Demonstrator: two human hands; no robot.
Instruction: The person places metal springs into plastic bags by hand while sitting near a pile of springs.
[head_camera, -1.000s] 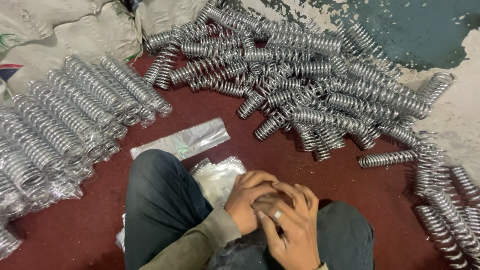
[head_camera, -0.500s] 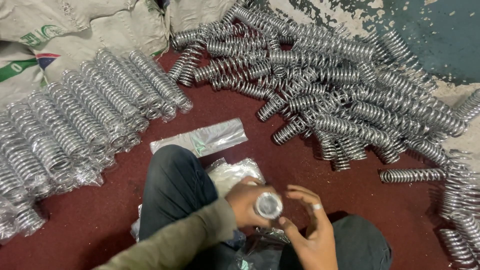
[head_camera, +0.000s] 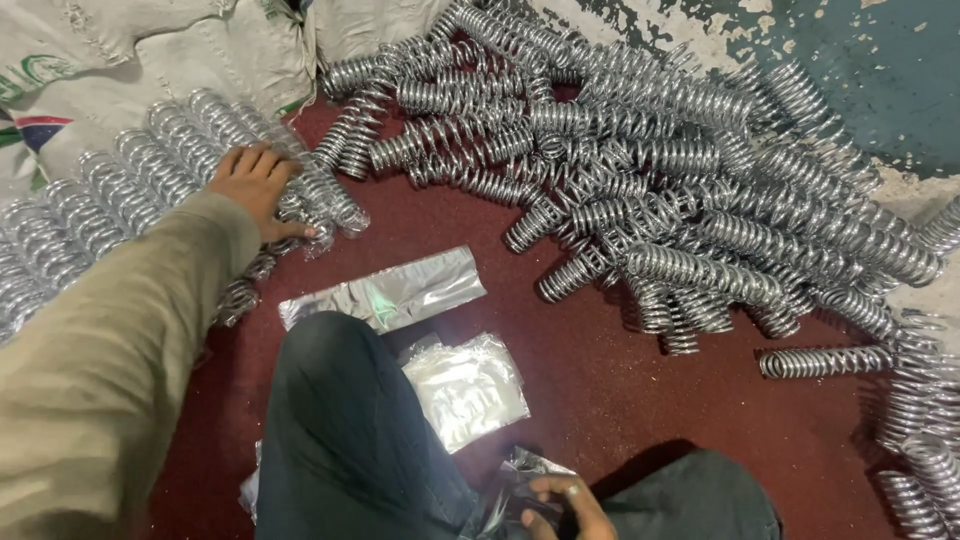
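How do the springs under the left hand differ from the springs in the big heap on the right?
The bagged springs under the left hand lie side by side in a neat row, each in a clear plastic sleeve; the loose springs of the heap are bare and lie crossed at many angles. The left hand rests on the row; no hand touches the heap. Both are shiny silver metal coils on the dark red floor.

Bright glare on plastic bags, blurred near sleeve

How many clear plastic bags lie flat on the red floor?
2 lie flat: a long bag beyond the knee, and a squarer one beside it. More crumpled plastic sits by the right hand, so others may be hidden.
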